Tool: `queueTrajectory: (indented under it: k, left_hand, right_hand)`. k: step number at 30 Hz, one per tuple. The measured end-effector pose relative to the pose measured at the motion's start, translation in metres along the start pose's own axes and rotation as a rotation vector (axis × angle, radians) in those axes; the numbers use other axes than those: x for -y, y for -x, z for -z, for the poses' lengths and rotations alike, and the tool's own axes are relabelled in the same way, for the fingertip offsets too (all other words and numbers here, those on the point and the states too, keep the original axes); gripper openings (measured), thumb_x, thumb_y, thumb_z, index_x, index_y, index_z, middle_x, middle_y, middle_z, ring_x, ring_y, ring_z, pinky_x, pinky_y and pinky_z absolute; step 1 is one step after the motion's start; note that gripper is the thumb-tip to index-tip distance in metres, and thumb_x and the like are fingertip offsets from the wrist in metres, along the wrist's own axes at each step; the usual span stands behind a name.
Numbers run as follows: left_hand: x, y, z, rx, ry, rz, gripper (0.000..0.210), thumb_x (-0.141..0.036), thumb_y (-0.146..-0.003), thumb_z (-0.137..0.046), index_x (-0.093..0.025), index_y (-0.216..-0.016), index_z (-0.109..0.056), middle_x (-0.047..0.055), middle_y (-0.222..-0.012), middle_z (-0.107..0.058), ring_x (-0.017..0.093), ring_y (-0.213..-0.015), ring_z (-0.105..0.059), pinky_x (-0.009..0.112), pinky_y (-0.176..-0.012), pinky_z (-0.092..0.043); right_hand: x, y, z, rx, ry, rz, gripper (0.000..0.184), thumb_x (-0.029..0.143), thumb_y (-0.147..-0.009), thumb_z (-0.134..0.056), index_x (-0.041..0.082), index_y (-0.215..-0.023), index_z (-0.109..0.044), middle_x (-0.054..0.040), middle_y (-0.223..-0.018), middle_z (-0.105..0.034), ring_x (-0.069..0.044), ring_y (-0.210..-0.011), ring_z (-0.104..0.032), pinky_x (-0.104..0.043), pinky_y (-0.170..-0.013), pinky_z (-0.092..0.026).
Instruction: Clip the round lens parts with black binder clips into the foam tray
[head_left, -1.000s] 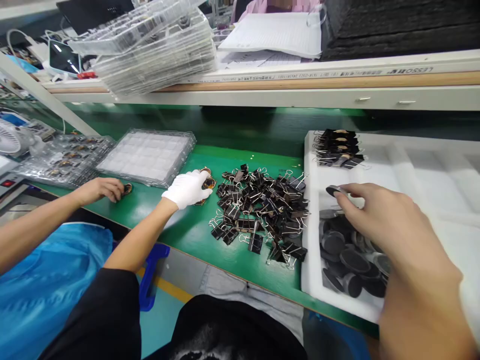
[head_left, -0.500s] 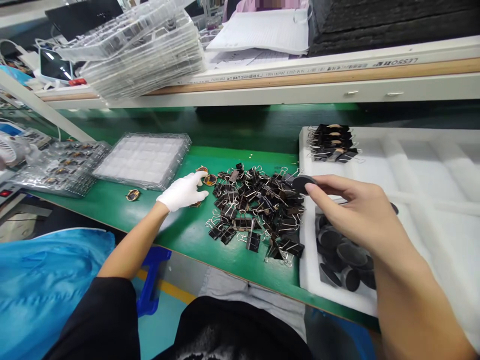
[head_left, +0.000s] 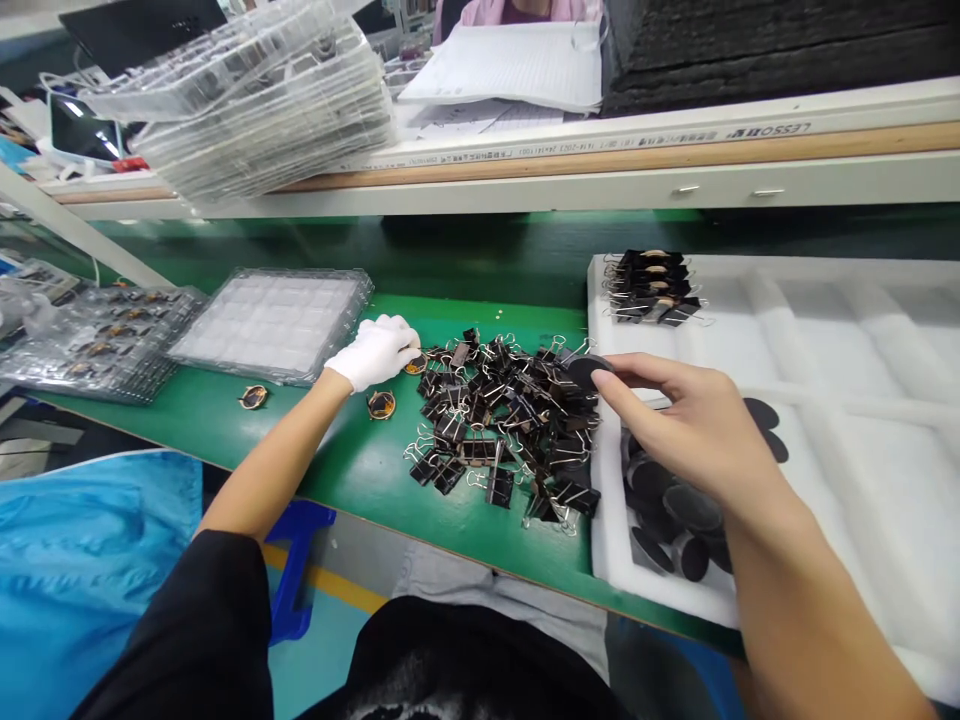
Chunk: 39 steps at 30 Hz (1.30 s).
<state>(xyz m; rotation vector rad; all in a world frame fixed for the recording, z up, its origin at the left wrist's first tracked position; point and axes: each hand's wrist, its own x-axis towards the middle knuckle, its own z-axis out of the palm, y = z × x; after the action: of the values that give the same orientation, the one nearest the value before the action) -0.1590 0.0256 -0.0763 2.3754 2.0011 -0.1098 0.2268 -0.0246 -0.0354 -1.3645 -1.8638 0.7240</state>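
My left hand, in a white glove, has its fingers curled together over the round gold-rimmed watch cases on the green bench. It appears closed on one watch case, mostly hidden under the fingers. Another watch case shows right beside the fingertips, a further one lies just below the hand, and one more rests off to the left. My bare right hand pinches a black round disc between thumb and fingers, above the right edge of a heap of black binder clips.
A white foam tray at the right holds loose black discs and a clipped row of binder clips. Clear plastic trays stand at the left. A shelf crosses above the bench, carrying stacked trays and papers.
My left hand has moved up and its fingers have closed over a watch case; the lower watch case is now uncovered. My right hand still holds the disc, nearly unmoved.
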Motion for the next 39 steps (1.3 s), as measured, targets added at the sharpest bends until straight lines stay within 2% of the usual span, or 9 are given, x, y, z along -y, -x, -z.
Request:
queueTrajectory:
  k: [5,10,17,21,24,27,31,35,39]
  left_hand:
    - [-0.002,0.011,0.002,-0.094,0.002,0.057,0.034,-0.038,-0.102,-0.041,-0.017,-0.098,-0.067,0.017,-0.1,-0.07,0.036,-0.106,-0.064,0.054,-0.102,-0.041]
    - [-0.003,0.017,0.005,-0.145,0.161,0.136,0.021,-0.038,-0.099,-0.048,-0.022,-0.096,-0.061,0.006,-0.084,-0.073,0.024,-0.079,-0.07,0.037,-0.082,-0.051]
    - [-0.006,0.01,-0.006,-0.224,0.356,0.246,0.028,-0.035,-0.094,-0.056,-0.021,-0.117,-0.057,0.008,-0.104,-0.077,0.02,-0.088,-0.074,0.033,-0.081,-0.057]
    - [-0.013,0.015,0.016,-0.328,0.515,0.324,0.04,-0.034,-0.096,-0.051,-0.016,-0.131,-0.054,0.009,-0.105,-0.076,0.019,-0.082,-0.074,0.034,-0.08,-0.06]
    - [-0.043,0.021,0.045,-0.38,0.748,0.251,0.044,-0.036,-0.098,-0.051,-0.016,-0.137,-0.055,0.008,-0.11,-0.076,0.014,-0.072,-0.073,0.032,-0.074,-0.061]
    - [-0.089,0.022,0.067,-0.323,0.89,0.07,0.037,-0.036,-0.098,-0.056,-0.017,-0.128,-0.063,0.009,-0.12,-0.076,0.015,-0.081,-0.076,0.031,-0.081,-0.063]
    - [-0.139,0.015,0.077,-0.232,0.921,-0.043,0.029,-0.033,-0.094,-0.063,-0.018,-0.118,-0.07,0.005,-0.112,-0.079,0.017,-0.088,-0.076,0.03,-0.08,-0.063]
    - [-0.158,0.01,0.078,-0.104,1.103,-0.143,0.022,-0.031,-0.097,-0.061,-0.018,-0.112,-0.07,0.004,-0.104,-0.079,0.015,-0.082,-0.075,0.027,-0.075,-0.062]
    - [-0.158,0.013,0.079,-0.012,1.245,-0.203,0.022,-0.032,-0.1,-0.058,-0.017,-0.113,-0.069,0.004,-0.106,-0.077,0.014,-0.084,-0.075,0.026,-0.077,-0.063]
  right_hand:
    - [0.001,0.001,0.0,-0.017,-0.002,0.004,0.025,0.042,-0.094,-0.065,0.025,-0.102,-0.082,-0.0041,-0.1,-0.082,-0.025,-0.094,-0.077,-0.029,-0.064,-0.058]
    - [0.006,0.001,0.001,0.013,-0.022,-0.002,0.023,0.04,-0.094,-0.065,0.026,-0.1,-0.082,-0.0032,-0.098,-0.082,-0.025,-0.092,-0.078,-0.029,-0.063,-0.059]
    - [0.002,0.0,-0.003,0.021,-0.102,-0.023,0.022,0.041,-0.094,-0.067,0.026,-0.102,-0.081,-0.0044,-0.096,-0.082,-0.025,-0.09,-0.078,-0.03,-0.062,-0.06]
    - [-0.001,-0.003,-0.006,0.031,-0.347,-0.096,0.024,0.043,-0.092,-0.073,0.023,-0.103,-0.081,-0.0034,-0.082,-0.08,-0.021,-0.073,-0.078,-0.032,-0.066,-0.064]
    - [0.004,-0.004,-0.008,0.021,-0.53,-0.104,0.022,0.041,-0.089,-0.078,0.024,-0.104,-0.082,-0.0031,-0.085,-0.081,-0.02,-0.071,-0.078,-0.034,-0.065,-0.067]
    - [0.008,0.0,-0.012,-0.165,-0.474,0.064,0.017,0.029,-0.09,-0.079,0.029,-0.107,-0.082,-0.0024,-0.101,-0.083,-0.023,-0.089,-0.08,-0.042,-0.083,-0.069]
    - [0.003,0.004,-0.023,-0.394,-0.045,0.496,0.036,0.013,-0.092,-0.074,0.037,-0.118,-0.08,-0.0016,-0.122,-0.079,-0.025,-0.107,-0.077,-0.047,-0.097,-0.067]
    - [-0.007,0.0,-0.034,-0.395,0.219,0.759,0.061,0.003,-0.093,-0.065,0.036,-0.144,-0.065,-0.0073,-0.135,-0.073,-0.028,-0.116,-0.074,-0.049,-0.093,-0.069]
    - [-0.005,-0.002,-0.038,-0.322,0.206,0.761,0.071,0.003,-0.092,-0.061,0.032,-0.156,-0.052,-0.0125,-0.145,-0.065,-0.033,-0.13,-0.065,-0.056,-0.097,-0.066]
